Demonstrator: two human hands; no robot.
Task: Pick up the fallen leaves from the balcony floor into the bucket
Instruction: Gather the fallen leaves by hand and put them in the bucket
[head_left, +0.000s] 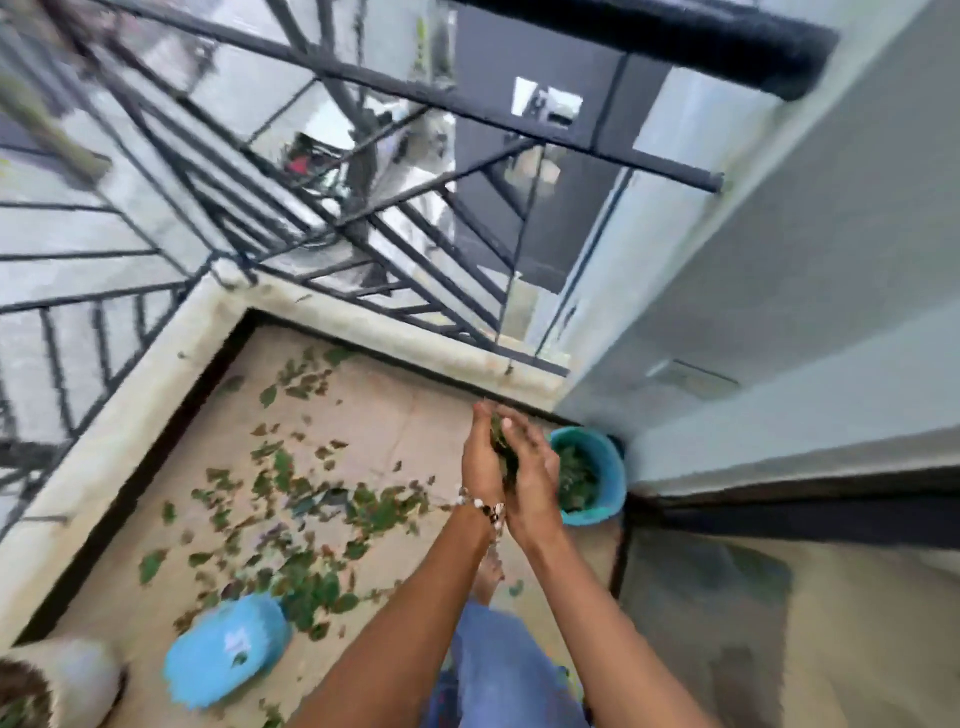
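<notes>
well, from the head view the person stands over the corner of the balcony floor (405, 415) with both arms stretched out ahead. the left hand (480, 462) and the right hand (530, 478) are pressed palm to palm around a clump of leaves (500, 441), fingers mostly straight and cupped inward, so the bunch is sandwiched between them rather than pinched; a bit of green pokes out at the fingertips. a beaded bracelet (485, 508) sits on the left wrist.

the hands hover just beside the blue bucket (605, 457), which stands in the corner against the grey wall (779, 312) and already has greenery in it. the picture is blurred, so i cannot tell how full it is.

plenty of fallen leaves (311, 519) lie scattered on the floor to the left, thickest in a band across the middle and near a blue lid-like thing (226, 649) lying low down. a pale pot (78, 670) shows at the bottom left corner, and the black railing (363, 234) runs around the edge.

these leaves look light, thin and floppy, likely to slip or flutter loose, so scooping them in a heap between two cupped palms seems the safest hold, taking them from underneath the pile.
</notes>
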